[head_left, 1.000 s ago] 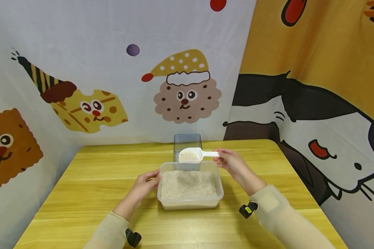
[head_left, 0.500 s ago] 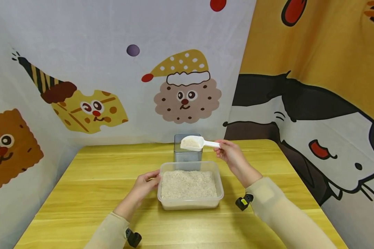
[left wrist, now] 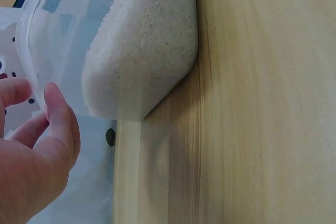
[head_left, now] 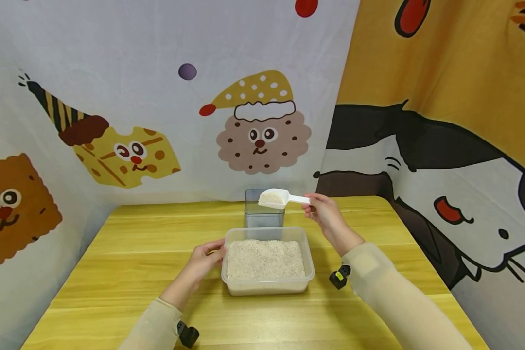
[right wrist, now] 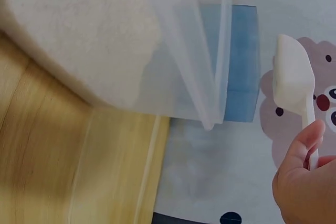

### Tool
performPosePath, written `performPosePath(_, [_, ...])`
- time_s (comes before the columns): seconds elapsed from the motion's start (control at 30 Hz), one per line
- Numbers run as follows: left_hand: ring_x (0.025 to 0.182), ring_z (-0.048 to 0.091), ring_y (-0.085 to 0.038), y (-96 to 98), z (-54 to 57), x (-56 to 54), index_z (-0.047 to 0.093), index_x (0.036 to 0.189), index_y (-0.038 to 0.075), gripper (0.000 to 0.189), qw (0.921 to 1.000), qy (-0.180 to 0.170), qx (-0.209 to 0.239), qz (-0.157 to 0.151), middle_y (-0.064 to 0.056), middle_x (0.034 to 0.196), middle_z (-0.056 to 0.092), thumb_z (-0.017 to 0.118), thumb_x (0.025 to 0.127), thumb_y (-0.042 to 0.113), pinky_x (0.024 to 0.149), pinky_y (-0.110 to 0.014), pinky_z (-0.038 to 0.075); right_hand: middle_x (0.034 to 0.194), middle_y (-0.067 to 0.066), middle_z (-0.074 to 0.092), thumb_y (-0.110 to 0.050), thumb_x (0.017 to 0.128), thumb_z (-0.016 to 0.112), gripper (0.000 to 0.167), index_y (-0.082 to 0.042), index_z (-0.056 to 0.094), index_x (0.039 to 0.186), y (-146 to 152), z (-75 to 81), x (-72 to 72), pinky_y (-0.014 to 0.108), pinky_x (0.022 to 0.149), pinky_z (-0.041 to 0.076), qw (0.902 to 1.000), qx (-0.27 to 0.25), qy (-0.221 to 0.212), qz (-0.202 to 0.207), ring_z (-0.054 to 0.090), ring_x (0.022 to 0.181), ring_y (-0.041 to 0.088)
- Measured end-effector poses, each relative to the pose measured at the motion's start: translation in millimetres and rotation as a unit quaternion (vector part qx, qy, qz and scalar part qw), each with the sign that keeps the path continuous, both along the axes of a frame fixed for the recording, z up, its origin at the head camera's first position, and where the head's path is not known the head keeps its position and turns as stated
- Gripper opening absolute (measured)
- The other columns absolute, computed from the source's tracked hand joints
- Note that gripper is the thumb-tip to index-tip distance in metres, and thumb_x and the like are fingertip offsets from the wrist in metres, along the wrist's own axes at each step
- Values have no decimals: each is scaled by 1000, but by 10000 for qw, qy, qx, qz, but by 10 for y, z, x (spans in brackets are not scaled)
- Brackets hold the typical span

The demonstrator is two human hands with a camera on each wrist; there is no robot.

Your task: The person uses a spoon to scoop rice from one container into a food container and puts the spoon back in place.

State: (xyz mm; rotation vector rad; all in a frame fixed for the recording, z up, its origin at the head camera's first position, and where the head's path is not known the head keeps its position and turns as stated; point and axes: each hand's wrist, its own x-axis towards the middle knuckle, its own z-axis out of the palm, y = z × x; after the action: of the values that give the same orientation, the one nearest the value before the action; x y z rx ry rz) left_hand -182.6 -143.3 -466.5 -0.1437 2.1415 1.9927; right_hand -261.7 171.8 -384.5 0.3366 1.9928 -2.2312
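Note:
My right hand grips the handle of a white scoop loaded with rice. In the head view the scoop is raised above the bluish see-through container at the back, its bowl pointing left. A clear plastic box filled with rice stands in front of that container. At the box's left side, my left hand pinches the rim; the left wrist view shows thumb and fingers at the rim's corner. The right wrist view shows the scoop from outside, its contents hidden.
Everything stands on a yellow wood-grain table. A cloth with cartoon prints hangs behind its far edge and along the sides. Each wrist carries a small black camera.
My right hand has lifted the scoop of rice from just above the box's back rim up over the bluish container, then slightly right. The left hand and the box have stayed put.

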Motion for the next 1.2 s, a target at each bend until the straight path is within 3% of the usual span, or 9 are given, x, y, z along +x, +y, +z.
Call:
performPosePath(0.23, [103, 59, -17, -14, -8, 16, 48, 133, -9, 45, 9999, 107, 46, -79, -24, 126, 50, 57, 94, 11, 84, -25, 54, 71, -1, 61, -11, 102, 40, 31, 7, 51, 124, -5, -29, -55, 15, 58, 50, 9994, 289, 168, -100, 54, 61, 6])
performPosePath(0.73, [107, 57, -22, -6, 10, 1, 49, 133, -6, 41, 10000, -85, 24, 18, -22, 127, 50, 55, 95, 8, 90, -31, 52, 78, 5, 61, -12, 101, 42, 30, 8, 56, 118, 60, 21, -85, 17, 57, 51, 9899, 1218, 698, -202, 55, 61, 6])
performPosePath(1.07, [106, 58, -23, 6, 18, -3, 51, 132, -6, 40, 9999, -104, -12, 77, -21, 125, 51, 55, 94, 7, 89, -32, 53, 86, 22, 60, -11, 101, 43, 28, 8, 59, 113, 31, 77, -70, 18, 55, 51, 9777, 1725, 1189, -160, 54, 60, 8])
performPosePath(1.2, [107, 58, -23, 8, 23, -1, 51, 132, -5, 40, 9999, -107, -22, 72, -21, 126, 51, 56, 94, 8, 90, -32, 53, 90, 29, 61, -11, 101, 44, 27, 6, 62, 111, 17, 85, -66, 20, 55, 51, 9672, 2098, 1419, -177, 54, 58, 7])
